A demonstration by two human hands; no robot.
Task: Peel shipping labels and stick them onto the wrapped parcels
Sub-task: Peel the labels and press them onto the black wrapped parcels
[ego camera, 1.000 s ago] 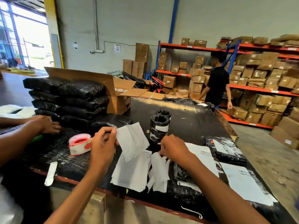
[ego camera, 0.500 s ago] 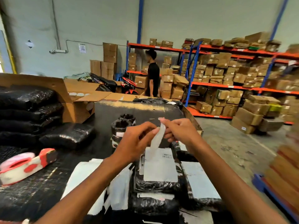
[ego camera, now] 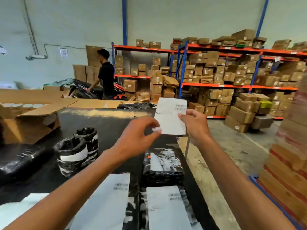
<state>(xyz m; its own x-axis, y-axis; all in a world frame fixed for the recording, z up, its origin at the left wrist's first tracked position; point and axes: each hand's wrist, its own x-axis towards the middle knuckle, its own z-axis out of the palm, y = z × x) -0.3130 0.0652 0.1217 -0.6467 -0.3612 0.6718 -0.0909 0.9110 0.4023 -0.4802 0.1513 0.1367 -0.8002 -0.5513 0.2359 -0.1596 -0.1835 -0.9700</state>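
Pinching label [ego camera: 171,117] right edge, right hand [ego camera: 194,125] grip closed; left hand [ego camera: 137,138] fingertips at lower-left corner, blurred, above parcel [ego camera: 163,165]

Even, diffuse indoor light fills the scene, moderately bright, with no single lamp in view. The black worktable [ego camera: 106,120] catches a pale streak of glare along its far edge, and white highlights break up on the glossy wrap of the parcel [ego camera: 163,165] near that table's right side. Shadows are soft and faint. Motion blur smears the left hand [ego camera: 134,141] and the label print. Shelving [ego camera: 216,87] beyond the table bows from wide-angle distortion; the boxes at the right edge are stretched and streaked.
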